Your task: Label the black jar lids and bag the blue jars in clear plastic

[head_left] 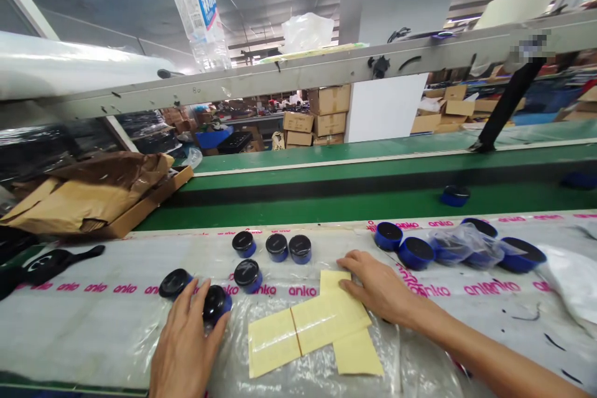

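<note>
Around a round blue container with a black lid [217, 305], my left hand [184, 339] has its thumb and fingers curved at the lower left. Another such container [175, 284] lies just beyond its fingertips. My right hand [377, 286] rests at the upper right edge of yellow sticker sheets [321, 323], its thumb and index finger at the top sheet; whether it pinches one is unclear. Several more lidded blue containers [277, 247] stand beyond the sheets, and a further group [416, 253] sits at the right, partly under clear plastic.
A green conveyor belt [298, 199] runs behind the plastic-covered table [107, 323], carrying a blue container [456, 195]. An open carton with brown paper [93, 193] stands at the left. A metal rail [298, 74] crosses above, bearing a water bottle [198, 12].
</note>
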Available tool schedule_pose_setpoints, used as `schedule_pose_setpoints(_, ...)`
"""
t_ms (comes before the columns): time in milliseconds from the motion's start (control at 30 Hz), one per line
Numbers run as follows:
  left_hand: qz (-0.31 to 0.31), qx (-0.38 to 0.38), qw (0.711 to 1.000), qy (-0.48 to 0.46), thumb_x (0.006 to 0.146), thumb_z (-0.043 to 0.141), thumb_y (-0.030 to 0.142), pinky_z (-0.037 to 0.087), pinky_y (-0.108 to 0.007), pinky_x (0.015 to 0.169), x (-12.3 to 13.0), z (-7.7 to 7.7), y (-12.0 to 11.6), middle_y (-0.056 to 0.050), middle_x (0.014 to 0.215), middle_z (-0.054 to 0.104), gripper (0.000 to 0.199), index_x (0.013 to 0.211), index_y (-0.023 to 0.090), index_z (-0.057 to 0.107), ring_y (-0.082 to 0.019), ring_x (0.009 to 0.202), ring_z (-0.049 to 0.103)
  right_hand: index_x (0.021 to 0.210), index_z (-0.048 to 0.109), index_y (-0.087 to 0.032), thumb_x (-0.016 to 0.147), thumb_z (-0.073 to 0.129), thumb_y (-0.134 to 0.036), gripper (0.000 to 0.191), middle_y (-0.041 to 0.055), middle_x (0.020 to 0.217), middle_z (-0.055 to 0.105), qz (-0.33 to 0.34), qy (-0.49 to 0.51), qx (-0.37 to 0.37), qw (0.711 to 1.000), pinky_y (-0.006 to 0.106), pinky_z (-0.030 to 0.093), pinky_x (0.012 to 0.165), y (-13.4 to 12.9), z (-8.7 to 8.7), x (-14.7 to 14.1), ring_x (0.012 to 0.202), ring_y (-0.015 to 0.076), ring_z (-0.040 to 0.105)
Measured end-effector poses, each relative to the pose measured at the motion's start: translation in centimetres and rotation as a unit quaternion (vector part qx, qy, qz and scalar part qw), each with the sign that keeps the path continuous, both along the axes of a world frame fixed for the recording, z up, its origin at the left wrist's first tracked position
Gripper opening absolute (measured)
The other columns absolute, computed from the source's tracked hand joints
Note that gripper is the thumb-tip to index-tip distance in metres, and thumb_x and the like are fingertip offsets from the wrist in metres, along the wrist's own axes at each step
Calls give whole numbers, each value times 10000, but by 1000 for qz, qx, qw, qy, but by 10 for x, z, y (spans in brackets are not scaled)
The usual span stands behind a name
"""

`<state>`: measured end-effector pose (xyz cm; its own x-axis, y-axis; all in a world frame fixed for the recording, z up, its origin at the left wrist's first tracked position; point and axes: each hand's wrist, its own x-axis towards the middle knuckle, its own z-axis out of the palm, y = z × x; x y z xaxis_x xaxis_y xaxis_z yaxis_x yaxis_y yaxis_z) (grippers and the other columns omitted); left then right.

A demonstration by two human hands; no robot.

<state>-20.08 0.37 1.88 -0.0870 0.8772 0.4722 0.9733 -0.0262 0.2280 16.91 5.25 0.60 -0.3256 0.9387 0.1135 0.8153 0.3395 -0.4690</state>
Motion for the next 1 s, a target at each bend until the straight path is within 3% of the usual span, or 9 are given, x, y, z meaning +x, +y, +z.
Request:
schedule_pose_setpoints(133, -79, 92, 986, -117, 936, 542, 445, 489, -444, 1067, 44, 7, -12, -60, 1363, 583, 360, 1241, 263, 600, -266, 1241, 577, 889, 649, -194, 884, 570, -188, 79, 59, 941, 660, -4, 40, -15, 999, 336, 457, 767, 9, 5, -6, 909, 247, 613)
schedule_pose_setpoints(300, -183, -66, 940, -280, 922, 581, 343, 457, -467, 1112, 112, 6, -15, -76, 1471, 501, 445, 1358, 273, 528, -260, 1349, 494, 894, 614, -215, 1007, 485, -375, 235, 22, 840, 673, 26, 192, -18, 981, 288, 470, 662, 1, 25, -6, 764, 202, 620)
schedule_pose_setpoints(433, -251, -94, 905, -330, 902, 611, 320, 286, -476, 1229, 144, 18, -17, -51, 1614, 303, 716, 1537, 300, 280, -245, 1491, 277, 936, 657, -239, 991, 556, -414, 209, 42, 918, 697, 93, 210, 102, 968, 303, 509, 744, -17, 47, -8, 841, 215, 646)
schedule_pose_setpoints(500, -291, -77, 890, -342, 900, 602, 294, 288, -466, 1226, 150, 26, -19, -59, 1580, 372, 692, 1529, 284, 315, -252, 1465, 329, 954, 683, -262, 969, 601, -394, 156, 47, 946, 707, 135, 219, 151, 954, 302, 528, 748, -23, 55, -11, 850, 221, 661)
schedule_pose_setpoints(567, -289, -67, 873, -388, 913, 571, 278, 387, -436, 1157, 151, 32, -22, -83, 1397, 587, 500, 1408, 247, 515, -264, 1318, 516, 949, 709, -281, 943, 635, -425, 161, 53, 943, 716, 137, 240, 156, 948, 313, 548, 730, -26, 60, -17, 832, 237, 671)
schedule_pose_setpoints(667, -217, -108, 807, -539, 939, 563, 366, 539, -335, 888, 146, 36, -27, -95, 1048, 740, 305, 1147, 190, 700, -243, 971, 685, 924, 724, -270, 899, 647, -547, 289, 78, 905, 724, 76, 289, 58, 953, 343, 568, 666, -23, 60, -35, 782, 263, 674)
schedule_pose_setpoints(767, -174, -165, 685, -688, 858, 678, 486, 513, -267, 622, 137, 31, -32, -100, 864, 747, 414, 1070, 131, 708, -206, 708, 685, 1070, 686, -234, 871, 653, -599, 417, 90, 967, 722, 49, 370, -90, 923, 359, 575, 693, -18, 54, -57, 840, 273, 676)
schedule_pose_setpoints(833, -154, -175, 627, -743, 788, 751, 519, 480, -250, 555, 131, 25, -35, -90, 768, 732, 468, 1010, 110, 700, -183, 603, 659, 1124, 654, -214, 876, 656, -586, 447, 81, 979, 710, 62, 404, -155, 899, 344, 560, 708, -16, 49, -71, 861, 257, 662)
schedule_pose_setpoints(1000, -113, -148, 603, -776, 720, 811, 538, 462, -237, 537, 124, 14, -41, -65, 674, 699, 478, 882, 114, 663, -155, 533, 627, 1151, 613, -212, 890, 680, -508, 400, 57, 1010, 674, 110, 433, -233, 864, 301, 514, 720, -21, 48, -89, 882, 214, 621)
